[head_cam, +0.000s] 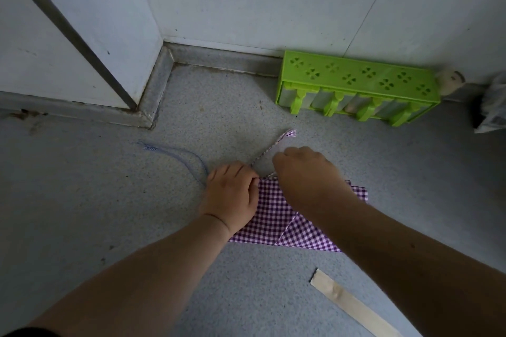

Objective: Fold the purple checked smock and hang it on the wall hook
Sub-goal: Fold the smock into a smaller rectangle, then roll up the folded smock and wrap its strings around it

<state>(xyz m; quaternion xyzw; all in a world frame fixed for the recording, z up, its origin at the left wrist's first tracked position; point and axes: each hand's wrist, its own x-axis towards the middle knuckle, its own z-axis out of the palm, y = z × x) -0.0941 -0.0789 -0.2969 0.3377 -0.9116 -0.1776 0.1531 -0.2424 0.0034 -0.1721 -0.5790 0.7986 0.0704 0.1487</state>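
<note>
Purple checked smock (276,216) on floor, hands (304,169) pinching strap

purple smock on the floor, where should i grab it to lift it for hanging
Judging by its pose, take the smock by the tie straps at its far top edge, coming from above. They stick out free past the folded bundle, where the left hand and right hand already work.

Bare floor (95,213) left; green rack (358,87) blocks the far right

Dim, flat light (source unclear); soft shadows, wide-angle bending at edges, perhaps slight blur.
</note>
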